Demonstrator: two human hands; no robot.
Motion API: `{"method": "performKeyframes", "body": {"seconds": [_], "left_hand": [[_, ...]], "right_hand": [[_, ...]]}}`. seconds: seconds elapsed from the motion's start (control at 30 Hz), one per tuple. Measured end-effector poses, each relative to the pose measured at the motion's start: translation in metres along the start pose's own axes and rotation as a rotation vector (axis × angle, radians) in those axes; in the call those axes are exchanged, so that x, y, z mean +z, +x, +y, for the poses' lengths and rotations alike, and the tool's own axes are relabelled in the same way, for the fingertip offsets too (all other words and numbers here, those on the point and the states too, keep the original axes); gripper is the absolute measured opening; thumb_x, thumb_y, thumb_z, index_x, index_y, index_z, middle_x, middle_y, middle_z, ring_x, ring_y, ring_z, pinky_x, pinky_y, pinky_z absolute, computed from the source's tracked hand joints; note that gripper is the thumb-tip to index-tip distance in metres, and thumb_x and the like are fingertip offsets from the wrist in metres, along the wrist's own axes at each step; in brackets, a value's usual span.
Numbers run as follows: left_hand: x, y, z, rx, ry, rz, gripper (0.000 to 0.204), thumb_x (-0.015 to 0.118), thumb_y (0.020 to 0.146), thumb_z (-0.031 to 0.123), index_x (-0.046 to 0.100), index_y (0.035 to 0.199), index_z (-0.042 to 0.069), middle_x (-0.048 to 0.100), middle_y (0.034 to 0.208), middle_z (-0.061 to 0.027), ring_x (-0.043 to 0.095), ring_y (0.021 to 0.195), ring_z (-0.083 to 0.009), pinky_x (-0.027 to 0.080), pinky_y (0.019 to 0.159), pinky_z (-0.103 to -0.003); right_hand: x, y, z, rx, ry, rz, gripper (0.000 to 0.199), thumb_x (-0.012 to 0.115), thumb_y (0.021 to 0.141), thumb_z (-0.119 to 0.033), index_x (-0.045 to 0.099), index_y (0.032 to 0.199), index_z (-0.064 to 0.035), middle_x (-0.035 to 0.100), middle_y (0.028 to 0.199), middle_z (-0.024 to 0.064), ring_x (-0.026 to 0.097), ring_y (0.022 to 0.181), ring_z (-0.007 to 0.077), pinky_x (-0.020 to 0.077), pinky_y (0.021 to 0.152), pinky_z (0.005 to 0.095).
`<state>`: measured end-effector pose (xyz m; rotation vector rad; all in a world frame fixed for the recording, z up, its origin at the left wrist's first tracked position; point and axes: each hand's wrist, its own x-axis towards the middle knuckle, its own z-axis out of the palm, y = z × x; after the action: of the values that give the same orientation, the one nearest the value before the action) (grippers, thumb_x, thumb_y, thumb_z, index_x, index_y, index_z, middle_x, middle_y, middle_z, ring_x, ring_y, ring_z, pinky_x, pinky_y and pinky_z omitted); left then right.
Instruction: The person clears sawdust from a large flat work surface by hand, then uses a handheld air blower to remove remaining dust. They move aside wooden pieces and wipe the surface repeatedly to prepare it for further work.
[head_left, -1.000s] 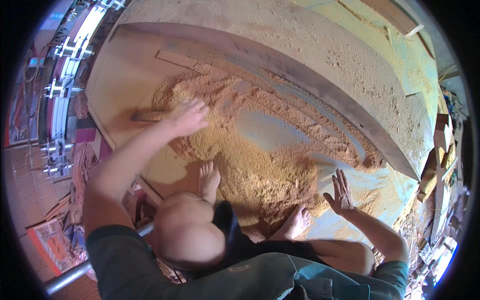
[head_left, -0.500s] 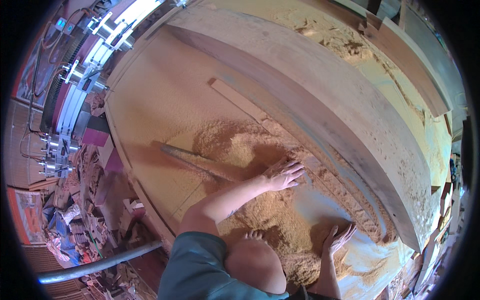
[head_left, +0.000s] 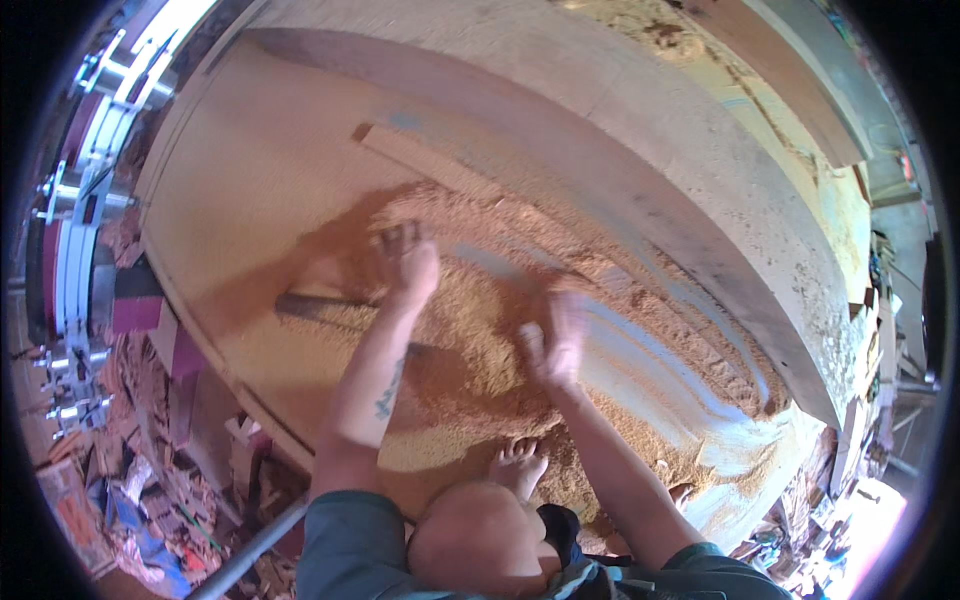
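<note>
Both of my hands are bare and low over a broad surface thick with sawdust (head_left: 485, 345). My left hand (head_left: 408, 262) is at the far left edge of the heap, its fingers apart and a little blurred, holding nothing. Nearer and to the right, my right hand (head_left: 557, 340) is at the heap's right side, thumb spread from motion-smeared fingers, with nothing seen in it. Just left of my left forearm lies a dark flat stick (head_left: 312, 306), partly hidden by that arm. Blue-grey streaks (head_left: 640, 350) of bare surface show right of my right hand.
A dusty wood strip (head_left: 430, 165) lies beyond my hands, and a large curved-looking timber (head_left: 700, 190) runs behind it. My bare foot (head_left: 518, 468) rests on the surface. At left are a metal machine rail (head_left: 75, 245), a pipe (head_left: 255, 550) and wood scraps (head_left: 130, 535).
Both hands have moved left and away from me, across the sawdust. More blue-grey surface shows where sawdust lay. The view has shifted too, and my right forearm shows more.
</note>
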<state>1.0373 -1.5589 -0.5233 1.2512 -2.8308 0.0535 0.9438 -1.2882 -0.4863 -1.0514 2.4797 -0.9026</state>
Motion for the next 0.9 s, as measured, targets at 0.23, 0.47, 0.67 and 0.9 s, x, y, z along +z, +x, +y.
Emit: {"method": "performKeyframes", "body": {"seconds": [0.23, 0.47, 0.67, 0.9], "left_hand": [[-0.052, -0.009, 0.048, 0.18, -0.451, 0.028, 0.055, 0.063, 0.088, 0.036, 0.054, 0.124, -0.003, 0.026, 0.147, -0.03, 0.03, 0.135, -0.0426, 0.029, 0.111, -0.048], [-0.038, -0.021, 0.141, 0.597, -0.394, -0.051, 0.076, 0.053, 0.09, 0.052, 0.031, 0.145, 0.005, 0.012, 0.155, -0.0216, 0.015, 0.143, -0.0373, 0.025, 0.113, -0.051], [-0.03, -0.032, 0.151, 0.658, -0.169, -0.102, 0.071, 0.039, 0.095, 0.054, 0.03, 0.146, 0.005, 0.016, 0.155, -0.0195, 0.016, 0.143, -0.0359, 0.022, 0.113, -0.052], [-0.034, -0.028, 0.147, 0.494, -0.133, -0.073, 0.071, 0.037, 0.095, 0.057, 0.036, 0.142, 0.004, 0.024, 0.15, -0.0244, 0.025, 0.139, -0.0383, 0.022, 0.113, -0.053]], "right_hand": [[-0.035, 0.014, -0.017, 0.012, 0.232, -0.039, 0.074, 0.056, 0.088, -0.052, 0.044, 0.133, 0.0063, 0.039, 0.142, 0.0273, 0.036, 0.132, 0.0425, 0.0234, 0.113, 0.0521], [-0.044, -0.053, 0.002, -0.268, 0.149, -0.327, 0.068, 0.064, 0.083, -0.044, 0.048, 0.13, 0.0037, 0.045, 0.137, 0.0276, 0.041, 0.128, 0.043, 0.0314, 0.109, 0.0506], [-0.084, -0.048, 0.073, -0.08, -0.218, 0.035, 0.06, 0.07, 0.081, -0.024, 0.047, 0.13, 0.0037, 0.039, 0.142, 0.027, 0.038, 0.131, 0.0431, 0.0318, 0.108, 0.052], [-0.078, -0.012, 0.107, -0.031, -0.548, 0.198, 0.074, 0.069, 0.082, -0.033, 0.037, 0.139, 0.0021, 0.026, 0.148, 0.0292, 0.023, 0.138, 0.0447, 0.0245, 0.111, 0.0558]]}}
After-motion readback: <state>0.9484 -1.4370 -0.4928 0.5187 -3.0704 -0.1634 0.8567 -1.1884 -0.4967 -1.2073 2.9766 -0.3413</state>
